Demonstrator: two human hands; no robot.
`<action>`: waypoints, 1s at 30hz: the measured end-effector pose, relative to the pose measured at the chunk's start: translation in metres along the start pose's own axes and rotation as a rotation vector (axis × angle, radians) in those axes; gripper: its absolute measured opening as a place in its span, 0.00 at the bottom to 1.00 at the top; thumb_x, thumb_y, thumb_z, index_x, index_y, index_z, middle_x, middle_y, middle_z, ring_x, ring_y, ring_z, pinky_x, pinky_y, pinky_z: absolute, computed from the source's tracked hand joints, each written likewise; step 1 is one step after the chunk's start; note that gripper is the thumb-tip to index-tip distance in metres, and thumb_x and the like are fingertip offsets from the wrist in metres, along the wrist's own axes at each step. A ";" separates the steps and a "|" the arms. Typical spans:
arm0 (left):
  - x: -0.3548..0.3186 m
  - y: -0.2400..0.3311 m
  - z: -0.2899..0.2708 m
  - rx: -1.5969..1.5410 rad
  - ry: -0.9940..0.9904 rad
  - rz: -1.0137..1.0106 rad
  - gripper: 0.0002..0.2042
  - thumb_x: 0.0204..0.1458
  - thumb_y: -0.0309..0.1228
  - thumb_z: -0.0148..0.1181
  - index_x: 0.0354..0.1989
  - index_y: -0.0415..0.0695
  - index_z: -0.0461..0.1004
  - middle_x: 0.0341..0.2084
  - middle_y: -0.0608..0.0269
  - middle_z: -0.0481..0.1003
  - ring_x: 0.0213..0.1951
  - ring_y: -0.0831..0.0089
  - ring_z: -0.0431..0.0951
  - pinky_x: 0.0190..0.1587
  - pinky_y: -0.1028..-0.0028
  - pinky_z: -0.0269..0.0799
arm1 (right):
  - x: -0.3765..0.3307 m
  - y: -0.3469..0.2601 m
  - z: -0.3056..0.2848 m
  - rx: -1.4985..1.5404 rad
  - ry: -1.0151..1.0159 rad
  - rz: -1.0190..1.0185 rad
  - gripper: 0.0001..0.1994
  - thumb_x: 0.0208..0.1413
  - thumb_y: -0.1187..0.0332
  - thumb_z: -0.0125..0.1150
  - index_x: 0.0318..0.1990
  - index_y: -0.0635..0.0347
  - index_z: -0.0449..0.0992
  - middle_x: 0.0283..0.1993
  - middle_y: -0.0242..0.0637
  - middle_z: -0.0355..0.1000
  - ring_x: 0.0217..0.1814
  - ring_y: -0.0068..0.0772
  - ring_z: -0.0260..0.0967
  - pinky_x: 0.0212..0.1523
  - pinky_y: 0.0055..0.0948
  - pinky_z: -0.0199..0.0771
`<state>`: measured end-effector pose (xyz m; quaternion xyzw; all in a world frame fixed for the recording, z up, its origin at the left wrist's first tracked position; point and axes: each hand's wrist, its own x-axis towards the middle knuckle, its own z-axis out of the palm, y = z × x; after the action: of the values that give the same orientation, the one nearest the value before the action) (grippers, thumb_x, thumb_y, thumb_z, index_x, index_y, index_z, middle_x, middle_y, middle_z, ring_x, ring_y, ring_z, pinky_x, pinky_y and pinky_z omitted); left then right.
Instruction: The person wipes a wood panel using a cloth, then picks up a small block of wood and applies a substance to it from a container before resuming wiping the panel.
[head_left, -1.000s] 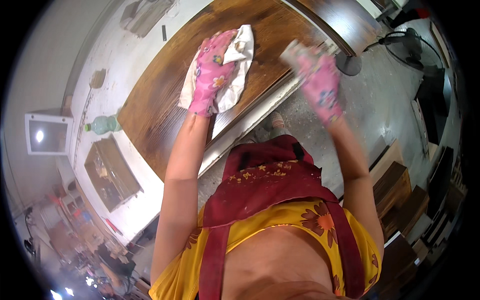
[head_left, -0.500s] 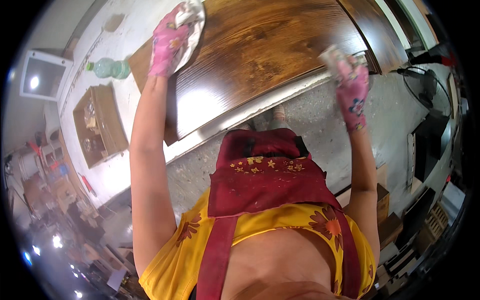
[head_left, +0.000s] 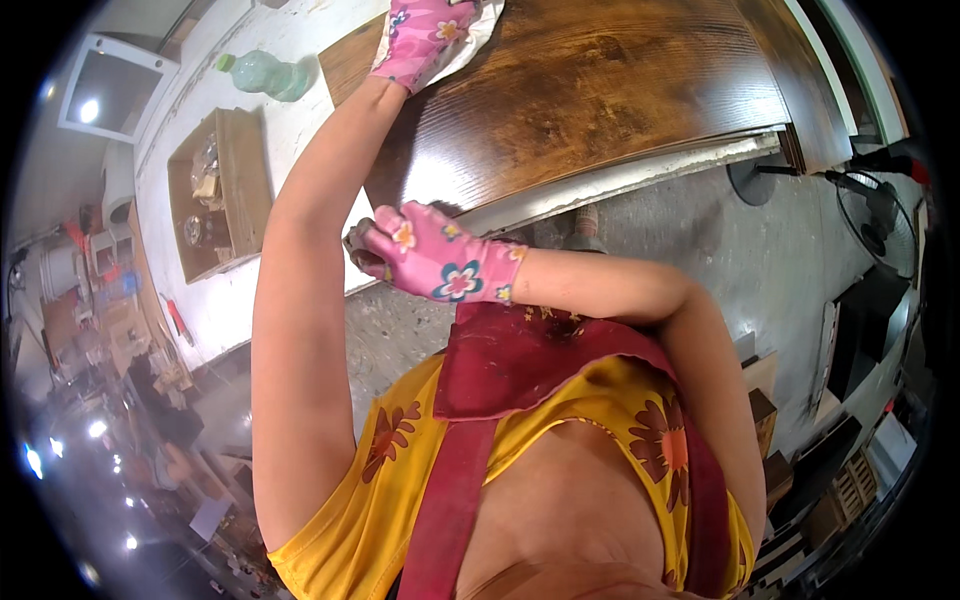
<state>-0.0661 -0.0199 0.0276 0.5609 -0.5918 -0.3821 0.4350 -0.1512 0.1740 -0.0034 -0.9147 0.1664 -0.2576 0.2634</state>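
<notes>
Left hand (head_left: 425, 35), in a pink flowered glove, is stretched out to the far upper edge of the view and lies flat on a white cloth (head_left: 478, 25). The cloth is pressed against the dark stained wooden panel (head_left: 600, 90); the fingers are spread over it rather than closed around it, so the grip there is open, palm down.

Right hand (head_left: 430, 262), same kind of glove, is drawn across the body, just below the near edge of the panel. Its fingers are curled around something small and dark at the fingertips; the grip is closed, but what it holds cannot be made out, possibly a wad of rag.

The panel rests on a pale bench (head_left: 640, 175) whose light edge shows beneath it. To the left, a white surface carries a green plastic bottle (head_left: 262, 75) and an open wooden box (head_left: 222, 190). A standing fan (head_left: 875, 210) is on the grey floor at right.
</notes>
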 end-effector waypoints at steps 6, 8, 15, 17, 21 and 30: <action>0.006 -0.029 -0.009 -0.755 -0.128 -0.197 0.29 0.49 0.13 0.44 0.61 0.49 0.62 0.18 0.73 0.64 0.11 0.89 0.56 0.11 0.87 0.50 | -0.070 0.046 -0.088 -0.062 -0.196 0.266 0.16 0.57 0.59 0.51 0.54 0.44 0.70 0.54 0.33 0.69 0.54 0.38 0.66 0.54 0.40 0.66; -0.001 -0.018 -0.010 -0.634 -0.088 -0.188 0.28 0.52 0.13 0.40 0.63 0.50 0.60 0.16 0.74 0.61 0.10 0.89 0.55 0.10 0.88 0.49 | -0.121 0.063 -0.124 -0.341 0.172 0.366 0.18 0.56 0.54 0.56 0.50 0.52 0.72 0.48 0.39 0.70 0.51 0.41 0.67 0.52 0.39 0.67; 0.001 -0.010 0.000 -0.564 -0.121 -0.183 0.30 0.51 0.13 0.40 0.64 0.50 0.58 0.15 0.76 0.59 0.09 0.89 0.53 0.10 0.89 0.48 | -0.148 0.060 -0.168 -0.992 0.124 0.444 0.16 0.57 0.58 0.57 0.47 0.59 0.73 0.46 0.43 0.70 0.47 0.41 0.70 0.44 0.31 0.73; 0.015 -0.037 -0.009 -1.106 -0.294 -0.318 0.26 0.57 0.18 0.38 0.64 0.51 0.55 0.14 0.73 0.59 0.09 0.88 0.53 0.09 0.89 0.48 | -0.108 0.045 -0.108 -0.221 0.295 0.485 0.13 0.58 0.59 0.52 0.45 0.55 0.74 0.42 0.38 0.72 0.47 0.38 0.68 0.44 0.32 0.71; 0.015 -0.034 0.002 0.187 0.046 0.132 0.25 0.47 0.23 0.57 0.58 0.46 0.68 0.45 0.60 0.72 0.40 0.73 0.75 0.43 0.76 0.73 | -0.065 0.020 -0.058 -0.205 0.322 0.240 0.10 0.54 0.61 0.53 0.42 0.44 0.75 0.40 0.28 0.71 0.44 0.31 0.67 0.42 0.35 0.72; 0.033 -0.057 -0.008 0.205 0.044 0.161 0.28 0.43 0.19 0.54 0.58 0.47 0.67 0.51 0.57 0.69 0.51 0.67 0.72 0.53 0.75 0.66 | -0.247 0.165 -0.226 -0.878 0.417 0.501 0.16 0.64 0.62 0.39 0.55 0.34 0.68 0.50 0.36 0.73 0.39 0.32 0.72 0.49 0.32 0.74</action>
<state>-0.0398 -0.0574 -0.0205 0.5612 -0.6612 -0.2711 0.4175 -0.5057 0.0595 -0.0271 -0.8004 0.5200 -0.2691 -0.1285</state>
